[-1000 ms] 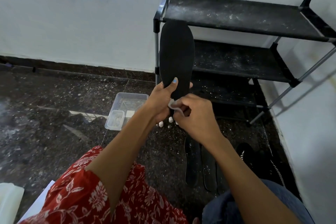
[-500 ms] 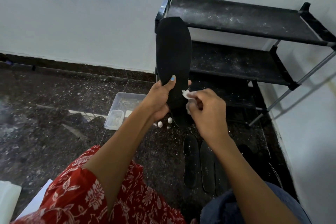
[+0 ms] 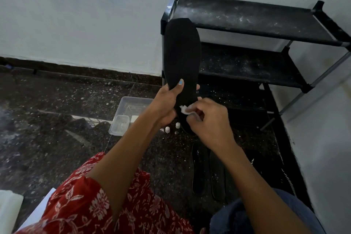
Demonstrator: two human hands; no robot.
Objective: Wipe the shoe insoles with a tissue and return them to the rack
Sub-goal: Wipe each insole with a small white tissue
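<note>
Black insole (image 3: 182, 57) held upright in front of the rack (image 3: 247, 17), left hand (image 3: 165, 104) gripping it near the heel, thumb across the face; right hand (image 3: 207, 119) pinching a small wad of tissue (image 3: 185, 109) against the lower end. Wipe step in hand, looks like heel zone only so far, so next stroke should run up toward the toe. At least two more insoles (image 3: 208, 169) lie on the floor (image 3: 57, 119) below, dim, exact count unclear; rack shelves hold none yet.
</note>
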